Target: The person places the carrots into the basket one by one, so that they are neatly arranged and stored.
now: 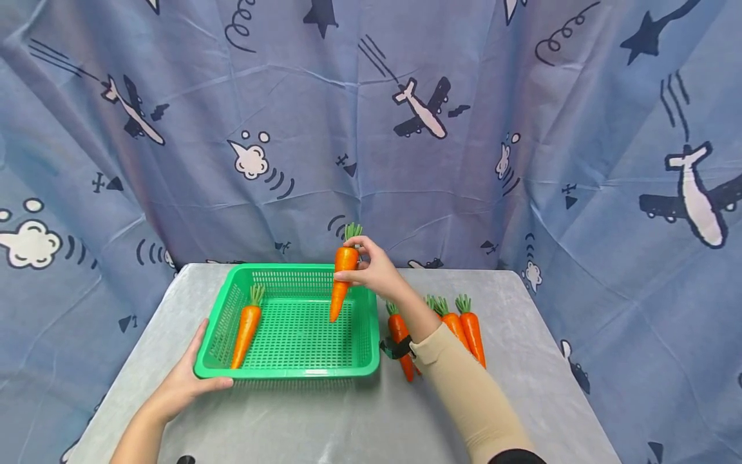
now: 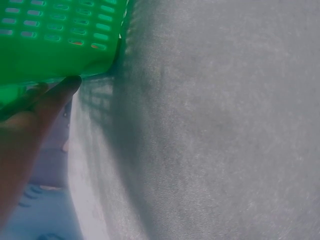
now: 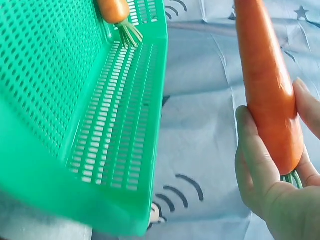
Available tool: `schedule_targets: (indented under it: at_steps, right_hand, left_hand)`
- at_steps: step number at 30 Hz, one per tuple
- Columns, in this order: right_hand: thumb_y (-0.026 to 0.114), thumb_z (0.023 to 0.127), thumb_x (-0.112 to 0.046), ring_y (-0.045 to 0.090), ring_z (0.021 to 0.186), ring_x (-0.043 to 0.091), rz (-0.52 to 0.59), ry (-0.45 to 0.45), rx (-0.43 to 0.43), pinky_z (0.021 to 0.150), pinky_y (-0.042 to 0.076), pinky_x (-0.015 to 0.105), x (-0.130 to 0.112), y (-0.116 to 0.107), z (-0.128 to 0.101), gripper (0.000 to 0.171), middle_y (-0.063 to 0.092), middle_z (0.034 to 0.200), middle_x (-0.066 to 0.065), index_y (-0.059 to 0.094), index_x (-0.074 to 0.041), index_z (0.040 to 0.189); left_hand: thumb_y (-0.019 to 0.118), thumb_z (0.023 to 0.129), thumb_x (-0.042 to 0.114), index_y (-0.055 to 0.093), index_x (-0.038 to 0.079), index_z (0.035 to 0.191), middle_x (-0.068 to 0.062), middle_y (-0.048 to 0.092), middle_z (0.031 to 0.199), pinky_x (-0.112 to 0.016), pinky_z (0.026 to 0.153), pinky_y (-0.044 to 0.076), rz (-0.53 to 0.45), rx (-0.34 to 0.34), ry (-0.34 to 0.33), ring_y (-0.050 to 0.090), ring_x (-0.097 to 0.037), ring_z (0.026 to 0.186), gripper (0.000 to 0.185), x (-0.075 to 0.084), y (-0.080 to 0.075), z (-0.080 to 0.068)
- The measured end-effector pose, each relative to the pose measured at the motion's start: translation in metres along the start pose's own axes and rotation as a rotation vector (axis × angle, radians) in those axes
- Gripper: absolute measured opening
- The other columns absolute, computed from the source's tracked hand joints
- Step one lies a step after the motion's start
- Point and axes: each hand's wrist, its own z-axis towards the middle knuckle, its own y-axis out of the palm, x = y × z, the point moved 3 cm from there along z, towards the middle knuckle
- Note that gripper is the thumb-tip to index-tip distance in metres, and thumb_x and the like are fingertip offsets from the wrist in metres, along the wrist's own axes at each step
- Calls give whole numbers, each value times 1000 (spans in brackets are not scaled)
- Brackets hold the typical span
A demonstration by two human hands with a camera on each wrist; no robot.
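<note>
My right hand (image 1: 373, 265) pinches a carrot (image 1: 343, 274) by its thick upper part, above the right side of a green plastic basket (image 1: 290, 372). The carrot hangs with its tip down and green stem up; the right wrist view has it large and near, with the thumb and fingers (image 3: 257, 165) on either side. Inside the basket, at the left, lies another carrot (image 1: 247, 328). My left hand (image 1: 184, 379) rests against the basket's front left corner, thumb along the front and straight fingers along the left side. The left wrist view shows those fingers partly in shadow.
Several carrots (image 1: 473, 332) lie on the table right of the basket, partly hidden by my right forearm. The table (image 1: 290, 425) has a pale grey cover. A blue patterned curtain (image 1: 324, 167) hangs behind it and along both sides.
</note>
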Motion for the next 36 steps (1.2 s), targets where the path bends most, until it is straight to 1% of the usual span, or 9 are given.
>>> schedule_targets:
  at_steps: [3, 9, 12, 14, 19, 25, 30, 34, 36]
  right_hand:
    - [85, 81, -8, 67, 92, 33, 3, -4, -27, 72, 61, 43, 1, 12, 11, 58, 47, 121, 18, 52, -18, 129]
    - [86, 80, -9, 67, 96, 34, 20, 5, -84, 76, 60, 50, 6, 36, 32, 60, 45, 123, 19, 51, -17, 129]
    - [86, 80, -10, 68, 98, 34, 26, 8, -110, 76, 60, 50, 10, 48, 40, 60, 45, 123, 19, 51, -17, 129]
    - [86, 80, -9, 68, 98, 33, 22, 5, -120, 74, 61, 48, 14, 54, 44, 60, 45, 122, 19, 51, -17, 129]
    - [85, 81, -10, 70, 93, 31, 29, 10, -143, 74, 61, 48, 24, 70, 55, 60, 46, 121, 18, 51, -16, 129]
    - [87, 80, -9, 68, 91, 30, 43, 44, -141, 72, 61, 45, 36, 89, 70, 57, 51, 118, 16, 54, -17, 126]
    - [85, 81, -8, 69, 89, 29, 31, 92, -169, 75, 59, 55, 49, 106, 75, 52, 51, 114, 15, 54, -16, 122]
    - [84, 82, -8, 70, 85, 29, 9, 115, -214, 78, 57, 60, 56, 120, 75, 50, 51, 112, 15, 54, -15, 121]
    - [83, 83, -8, 70, 83, 28, -6, 122, -240, 78, 57, 60, 59, 126, 75, 48, 52, 111, 15, 53, -14, 120]
  left_hand:
    - [81, 82, 6, -10, 40, 160, -13, -3, 170, -5, 93, 32, -4, -2, -3, 19, 4, 138, 125, -1, -1, 0]
    - [82, 81, 4, -10, 40, 160, -12, -6, 170, -4, 92, 31, -14, -3, 2, 11, -31, 149, 126, -2, -1, 1]
    - [82, 81, 5, -11, 38, 161, -12, -7, 170, -4, 92, 31, -16, -3, -3, 9, -38, 149, 127, -2, -1, 2]
    - [83, 81, 5, -11, 38, 161, -12, -6, 170, -4, 93, 31, -11, -1, -3, 12, -27, 150, 127, -3, -2, 2]
    - [83, 81, 5, -9, 41, 160, -13, -4, 170, -4, 94, 30, -2, 3, 8, 16, -17, 148, 127, -3, -2, 1]
    - [83, 81, 4, -9, 41, 160, -13, -2, 170, -5, 94, 31, 0, 13, 0, 19, -16, 146, 127, -3, -3, 2]
    - [83, 80, 3, -10, 37, 161, -13, -1, 170, -4, 94, 30, 3, 18, -1, 19, -21, 147, 128, -4, -3, 2]
    - [83, 79, 4, -9, 34, 162, -15, 3, 169, -5, 94, 32, 11, 23, 2, 27, -2, 138, 128, -4, -3, 1]
    - [84, 79, 5, -9, 32, 163, -16, 5, 169, -6, 94, 33, 15, 23, 5, 30, 2, 133, 128, -4, -2, 1]
